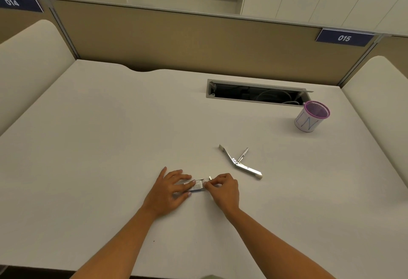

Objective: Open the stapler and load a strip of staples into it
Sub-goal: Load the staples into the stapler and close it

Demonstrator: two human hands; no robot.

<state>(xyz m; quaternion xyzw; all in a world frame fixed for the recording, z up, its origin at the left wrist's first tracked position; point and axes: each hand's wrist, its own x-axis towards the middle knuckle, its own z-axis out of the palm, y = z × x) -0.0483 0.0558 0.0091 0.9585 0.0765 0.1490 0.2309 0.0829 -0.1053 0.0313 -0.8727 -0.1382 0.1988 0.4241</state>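
Note:
A silver stapler [239,163] lies opened flat on the white desk [110,135], its arms spread in a V with the thin magazine rail sticking up and right. Nearer me sits a small staple box [195,186]. My left hand [171,192] rests flat on the box and pins it to the desk. My right hand [223,189] pinches at the box's right end, fingers closed on a small silvery piece [209,178] that looks like a strip of staples, mostly hidden by the fingertips.
A pink-rimmed mesh pen cup [311,116] stands at the back right. An open cable slot [257,93] is cut into the desk behind the stapler. Beige partitions wall the desk at the back and both sides.

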